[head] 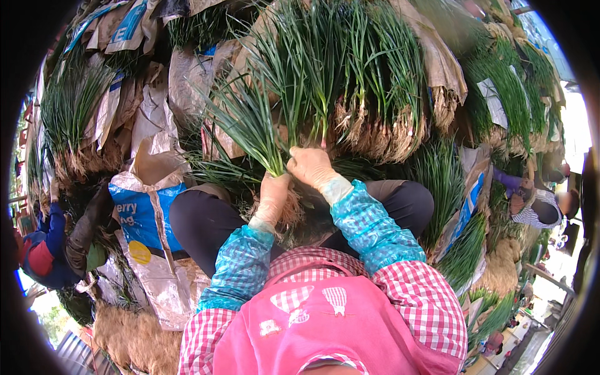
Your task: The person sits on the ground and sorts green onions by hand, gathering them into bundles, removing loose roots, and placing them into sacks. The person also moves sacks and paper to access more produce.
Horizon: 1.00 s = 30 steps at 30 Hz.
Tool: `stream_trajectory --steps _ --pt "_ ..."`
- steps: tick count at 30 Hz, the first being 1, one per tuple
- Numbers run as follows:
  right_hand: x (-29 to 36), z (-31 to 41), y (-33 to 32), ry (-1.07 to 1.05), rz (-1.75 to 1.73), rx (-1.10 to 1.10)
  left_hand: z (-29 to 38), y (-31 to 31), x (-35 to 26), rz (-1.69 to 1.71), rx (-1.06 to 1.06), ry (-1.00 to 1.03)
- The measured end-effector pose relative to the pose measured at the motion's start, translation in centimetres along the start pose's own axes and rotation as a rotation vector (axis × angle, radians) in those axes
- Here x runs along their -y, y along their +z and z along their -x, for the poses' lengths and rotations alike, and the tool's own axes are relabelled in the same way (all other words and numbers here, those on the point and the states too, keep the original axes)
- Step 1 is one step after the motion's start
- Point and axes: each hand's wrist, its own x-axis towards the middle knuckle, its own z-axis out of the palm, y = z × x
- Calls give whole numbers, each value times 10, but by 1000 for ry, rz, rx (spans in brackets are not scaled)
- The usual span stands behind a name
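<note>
My gloved left hand [273, 198] is closed around a bunch of green plants [258, 133] with long narrow leaves. Their leaves fan up and to the left, and the pale bare roots [292, 210] hang below my grip. Right beside it, my gloved right hand [311, 168] has its fingers curled in near the stems. Whether a stem is pinched between those fingers is hidden. Just beyond both hands stands a thick row of similar plants [323, 70], with tangled brownish roots [384, 136] at its lower edge.
A printed white and blue sack [147, 206] stands left of my knee. More plants [440, 192] and a sack [468, 215] lie to the right. Dry root clumps [136, 335] are at lower left. Other people [47, 253] sit at left and right [539, 206].
</note>
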Motion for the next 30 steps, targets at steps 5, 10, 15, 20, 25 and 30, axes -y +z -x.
stream_trajectory --steps 5,10,15,20,25,30 --pt "-45 -6 14 282 -245 -163 6 5 -8 171 14 16" --pt "-85 14 55 127 -354 307 11 -3 -17 566 129 -160" --pt "-33 10 -25 222 -1001 -17 13 -17 -15 573 201 -180" --pt "-19 -1 -6 -83 -914 148 13 0 -27 703 128 -259" --pt "-29 4 10 -168 -751 -129 12 -7 -17 226 34 -122" --pt "-37 -4 16 170 -716 -285 18 2 -27 104 5 -111"
